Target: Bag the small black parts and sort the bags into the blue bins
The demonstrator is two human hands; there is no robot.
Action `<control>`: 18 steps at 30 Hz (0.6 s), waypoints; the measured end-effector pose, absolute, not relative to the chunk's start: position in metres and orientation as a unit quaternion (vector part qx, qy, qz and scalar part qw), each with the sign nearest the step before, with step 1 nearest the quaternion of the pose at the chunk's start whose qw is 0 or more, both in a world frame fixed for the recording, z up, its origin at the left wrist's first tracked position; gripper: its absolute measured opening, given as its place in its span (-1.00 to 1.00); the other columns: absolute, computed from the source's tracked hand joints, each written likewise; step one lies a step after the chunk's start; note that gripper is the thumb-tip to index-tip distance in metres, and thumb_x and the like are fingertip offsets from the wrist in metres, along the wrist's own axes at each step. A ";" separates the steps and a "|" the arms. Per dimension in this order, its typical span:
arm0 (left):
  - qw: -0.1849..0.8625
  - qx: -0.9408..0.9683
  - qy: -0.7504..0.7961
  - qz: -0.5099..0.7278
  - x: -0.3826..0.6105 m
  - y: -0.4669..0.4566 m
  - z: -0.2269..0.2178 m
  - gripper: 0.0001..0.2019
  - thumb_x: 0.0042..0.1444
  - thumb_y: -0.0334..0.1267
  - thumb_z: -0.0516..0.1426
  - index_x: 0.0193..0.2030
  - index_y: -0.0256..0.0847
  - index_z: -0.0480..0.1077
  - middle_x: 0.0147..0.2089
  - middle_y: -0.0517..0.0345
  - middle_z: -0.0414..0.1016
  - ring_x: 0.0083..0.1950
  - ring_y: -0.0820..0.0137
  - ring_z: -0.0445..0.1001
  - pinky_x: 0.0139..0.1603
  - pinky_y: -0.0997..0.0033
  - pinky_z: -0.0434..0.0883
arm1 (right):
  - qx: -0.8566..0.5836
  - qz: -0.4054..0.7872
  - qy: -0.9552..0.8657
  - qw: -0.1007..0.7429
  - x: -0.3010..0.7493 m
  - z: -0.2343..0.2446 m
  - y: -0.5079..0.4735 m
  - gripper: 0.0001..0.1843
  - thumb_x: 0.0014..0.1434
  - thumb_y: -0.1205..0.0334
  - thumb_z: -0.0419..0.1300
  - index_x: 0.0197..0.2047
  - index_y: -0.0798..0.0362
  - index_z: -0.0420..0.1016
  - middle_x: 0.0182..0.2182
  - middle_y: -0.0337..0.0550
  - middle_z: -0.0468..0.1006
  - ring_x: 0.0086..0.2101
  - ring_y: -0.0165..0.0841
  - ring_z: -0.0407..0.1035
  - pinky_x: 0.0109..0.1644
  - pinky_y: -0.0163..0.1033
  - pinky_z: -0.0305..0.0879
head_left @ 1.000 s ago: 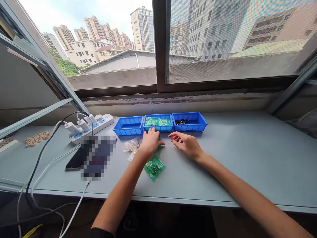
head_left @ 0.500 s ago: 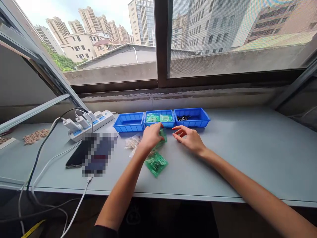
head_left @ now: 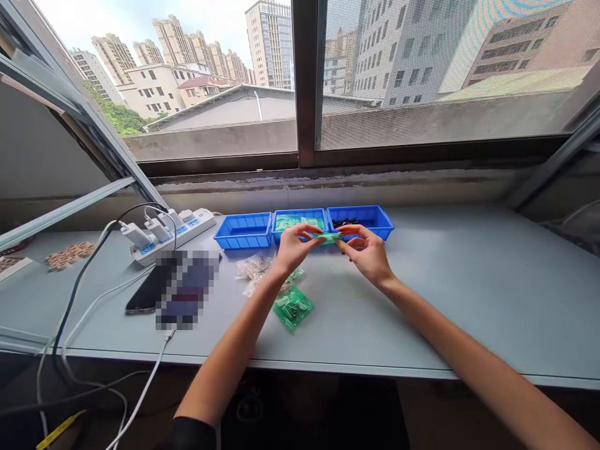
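Between my two hands, just in front of the blue bins, is a small green plastic packet [head_left: 327, 238]. My left hand [head_left: 296, 250] pinches its left end, and my right hand [head_left: 367, 253] pinches the right end. What is inside this packet I cannot make out. Below my left hand another green packet [head_left: 293, 309] with small parts lies on the table, overlapping more green wrapping. Clear bags [head_left: 253, 270] of pale pieces lie just left of it. The middle blue bin [head_left: 277, 238] behind my hands holds several green packets [head_left: 290, 222].
The right blue bin [head_left: 375, 220] has small black parts in it, and the left blue bin [head_left: 244, 234] stands beside the middle one. A power strip [head_left: 197, 220], cables and two phones [head_left: 152, 284] occupy the left side. Brown pieces [head_left: 70, 255] lie farther left.
My left hand has lifted a green packet off the pile and moved it slightly right. My right hand has closed on its other end.
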State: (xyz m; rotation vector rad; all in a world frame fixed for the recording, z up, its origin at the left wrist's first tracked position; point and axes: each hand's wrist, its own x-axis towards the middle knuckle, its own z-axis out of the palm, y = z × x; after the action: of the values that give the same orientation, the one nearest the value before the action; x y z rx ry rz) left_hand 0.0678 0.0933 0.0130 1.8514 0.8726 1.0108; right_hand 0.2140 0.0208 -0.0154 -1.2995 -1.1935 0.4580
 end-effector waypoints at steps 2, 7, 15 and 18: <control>0.385 0.757 0.334 0.409 0.067 0.092 0.015 -0.88 -0.16 -0.19 0.28 -0.50 -0.16 0.49 -0.35 0.16 0.49 -0.32 0.41 0.43 -0.40 0.47 0.36 | -0.565 0.152 -0.536 0.609 0.216 -0.014 0.020 -0.58 0.00 -0.17 0.20 -0.35 0.05 0.49 -0.31 -0.09 0.52 -0.56 -0.43 0.36 -0.63 -0.34 0.25; 0.326 0.775 0.311 0.443 0.067 0.088 0.020 -0.96 -0.13 -0.34 0.26 -0.49 -0.17 0.47 -0.24 0.14 0.46 -0.19 0.39 0.42 -0.34 0.49 0.36 | -0.567 0.046 -0.569 0.595 0.219 -0.010 0.015 -0.68 0.10 -0.05 0.16 -0.43 0.00 0.55 -0.16 -0.07 0.47 -0.49 -0.42 0.40 -0.59 -0.31 0.31; 0.293 0.790 0.292 0.453 0.068 0.084 0.019 -0.85 -0.08 -0.38 0.25 -0.31 -0.16 0.47 -0.11 0.09 0.40 -0.24 0.45 0.40 -0.37 0.53 0.38 | -0.561 -0.019 -0.580 0.590 0.221 -0.005 0.009 -0.71 0.16 0.04 0.12 -0.48 -0.06 0.56 -0.10 -0.07 0.45 -0.36 -0.31 0.40 -0.53 -0.22 0.36; 0.289 0.787 0.295 0.458 0.068 0.083 0.018 -0.84 -0.05 -0.36 0.24 -0.27 -0.13 0.48 -0.07 0.08 0.39 -0.23 0.45 0.39 -0.38 0.52 0.39 | -0.561 -0.024 -0.583 0.587 0.222 -0.005 0.009 -0.70 0.16 0.02 0.12 -0.49 -0.06 0.54 -0.11 -0.09 0.48 -0.37 -0.31 0.42 -0.54 -0.23 0.36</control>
State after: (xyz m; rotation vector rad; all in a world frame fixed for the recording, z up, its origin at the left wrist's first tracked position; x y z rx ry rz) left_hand 0.0685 0.0834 0.0184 2.1004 0.7885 1.2235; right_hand 0.2219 0.0094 -0.0048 -1.3069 -1.3591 -0.0550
